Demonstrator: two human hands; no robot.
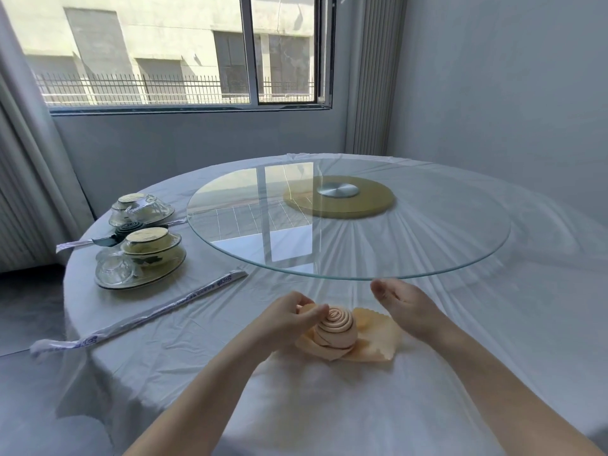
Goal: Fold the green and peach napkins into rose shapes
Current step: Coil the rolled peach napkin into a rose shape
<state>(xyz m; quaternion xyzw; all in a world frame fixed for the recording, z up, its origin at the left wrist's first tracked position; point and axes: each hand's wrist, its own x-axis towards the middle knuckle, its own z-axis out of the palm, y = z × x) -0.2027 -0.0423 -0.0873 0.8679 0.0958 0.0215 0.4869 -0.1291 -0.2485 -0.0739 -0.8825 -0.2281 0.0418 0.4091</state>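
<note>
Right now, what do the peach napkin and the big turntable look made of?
Peach napkin: soft matte cloth, apparently; it holds a rolled spiral and creased folds. Turntable: clear glossy glass; it mirrors the window, and the tablecloth shows through.

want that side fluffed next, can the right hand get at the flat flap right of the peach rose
Probably yes: the right hand hovers open beside the flap, with nothing between them.

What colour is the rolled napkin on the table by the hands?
Peach. The rolled napkin shows plainly in the head view.
</note>
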